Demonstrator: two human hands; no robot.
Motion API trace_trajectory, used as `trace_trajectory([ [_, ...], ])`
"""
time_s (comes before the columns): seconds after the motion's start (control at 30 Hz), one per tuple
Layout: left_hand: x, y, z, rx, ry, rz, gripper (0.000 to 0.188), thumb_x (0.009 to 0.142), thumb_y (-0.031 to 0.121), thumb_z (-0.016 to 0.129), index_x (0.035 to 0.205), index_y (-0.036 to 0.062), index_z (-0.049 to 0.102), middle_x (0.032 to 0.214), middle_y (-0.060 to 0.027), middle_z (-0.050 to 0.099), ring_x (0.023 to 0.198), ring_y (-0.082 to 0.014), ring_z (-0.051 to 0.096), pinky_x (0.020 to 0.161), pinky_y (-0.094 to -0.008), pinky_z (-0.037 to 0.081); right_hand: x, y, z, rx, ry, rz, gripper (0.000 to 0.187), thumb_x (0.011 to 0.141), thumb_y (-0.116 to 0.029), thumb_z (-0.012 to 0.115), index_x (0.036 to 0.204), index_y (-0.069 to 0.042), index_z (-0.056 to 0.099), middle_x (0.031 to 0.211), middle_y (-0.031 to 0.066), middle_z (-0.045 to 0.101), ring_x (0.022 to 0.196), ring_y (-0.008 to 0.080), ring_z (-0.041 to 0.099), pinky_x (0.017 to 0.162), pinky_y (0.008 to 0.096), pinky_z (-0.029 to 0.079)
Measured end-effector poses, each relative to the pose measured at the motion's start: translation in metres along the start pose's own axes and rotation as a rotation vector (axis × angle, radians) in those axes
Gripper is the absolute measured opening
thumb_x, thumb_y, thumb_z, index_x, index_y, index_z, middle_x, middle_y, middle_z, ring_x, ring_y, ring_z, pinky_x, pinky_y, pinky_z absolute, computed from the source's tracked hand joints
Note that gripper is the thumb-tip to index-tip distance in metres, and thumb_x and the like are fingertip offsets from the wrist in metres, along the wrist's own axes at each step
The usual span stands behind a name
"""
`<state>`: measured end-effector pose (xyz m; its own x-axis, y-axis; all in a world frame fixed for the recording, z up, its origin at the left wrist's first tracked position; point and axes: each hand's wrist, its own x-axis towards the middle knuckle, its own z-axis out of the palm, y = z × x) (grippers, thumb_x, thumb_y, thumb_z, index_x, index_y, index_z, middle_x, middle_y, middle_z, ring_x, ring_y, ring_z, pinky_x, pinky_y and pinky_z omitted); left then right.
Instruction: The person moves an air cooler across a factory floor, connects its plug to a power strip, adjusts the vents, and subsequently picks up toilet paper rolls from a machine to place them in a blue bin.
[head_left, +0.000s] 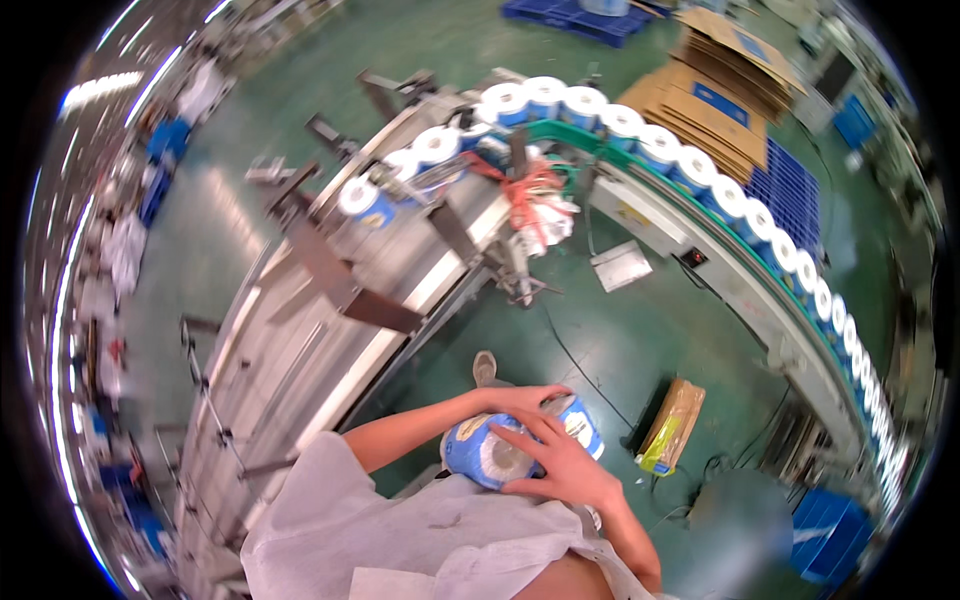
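Observation:
Two blue-and-white wrapped paper rolls are close to my body, just in front of my grey shirt. The nearer paper roll (466,446) lies tilted with its pale round end facing me. My right hand (570,468) grips it, thumb and fingers spread across that end. My left hand (522,400) reaches over from the left, its fingers laid across the top between the two rolls. Beyond my right fingers, the second paper roll (582,428) shows only in part. My hands overlap, so the left fingertips are partly covered.
A curved conveyor (720,255) carries a long row of wrapped rolls (657,146) on the right. Left of me runs a metal conveyor (300,345) with brown guide bars. A yellow-brown packet (672,428) lies on the green floor; flattened cartons (700,110) are stacked behind.

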<state>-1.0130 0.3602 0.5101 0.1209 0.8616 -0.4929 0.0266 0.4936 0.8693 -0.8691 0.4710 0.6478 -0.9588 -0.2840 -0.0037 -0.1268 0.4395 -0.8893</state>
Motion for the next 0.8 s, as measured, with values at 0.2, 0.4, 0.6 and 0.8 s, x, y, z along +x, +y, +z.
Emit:
trace_trajectory([
  [0.2, -0.083, -0.049, 0.031, -0.184, 0.453, 0.062, 0.088, 0.076, 0.038, 0.073, 0.144, 0.0066, 0.026, 0.139, -0.0191, 0.037, 0.130, -0.0281, 0.037, 0.106, -0.0368, 0.033, 0.106, -0.003, -0.049, -0.046, 0.154, -0.167, 0.038, 0.077, -0.016, 0.073, 0.111, -0.005, 0.062, 0.099, 0.0119, 0.065, 0.086, 0.0261, 0.064, 0.078, 0.0352, 0.050],
  [0.4, -0.152, -0.033, 0.027, -0.278, 0.684, -0.018, 0.088, 0.075, 0.035, 0.074, 0.144, 0.0089, 0.026, 0.141, -0.0177, 0.035, 0.130, -0.0284, 0.037, 0.108, -0.0366, 0.032, 0.313, 0.010, -0.039, -0.317, 0.121, -0.254, 0.031, 0.084, -0.020, 0.063, 0.110, -0.004, 0.059, 0.098, 0.0159, 0.065, 0.089, 0.0307, 0.064, 0.077, 0.0399, 0.050],
  [0.6, -0.199, -0.045, -0.010, -0.311, 0.779, 0.076, 0.087, 0.075, 0.035, 0.074, 0.144, 0.0101, 0.026, 0.139, -0.0179, 0.036, 0.129, -0.0288, 0.038, 0.107, -0.0361, 0.032, 0.477, 0.042, 0.031, -0.717, 0.001, -0.109, 0.075, 0.075, -0.033, 0.073, 0.133, -0.001, 0.036, 0.123, 0.0294, 0.049, 0.115, 0.0401, 0.049, 0.090, 0.0419, 0.046],
  [0.8, -0.239, -0.066, -0.024, -0.411, 0.821, 0.119, 0.089, 0.074, 0.030, 0.076, 0.145, 0.0128, 0.024, 0.140, -0.0163, 0.035, 0.128, -0.0291, 0.037, 0.101, -0.0395, 0.039, 0.549, 0.107, 0.067, -0.993, 0.181, 0.024, 0.102, 0.064, -0.049, 0.079, 0.139, -0.001, 0.029, 0.135, 0.0391, 0.031, 0.132, 0.0468, 0.028, 0.109, 0.0484, 0.025],
])
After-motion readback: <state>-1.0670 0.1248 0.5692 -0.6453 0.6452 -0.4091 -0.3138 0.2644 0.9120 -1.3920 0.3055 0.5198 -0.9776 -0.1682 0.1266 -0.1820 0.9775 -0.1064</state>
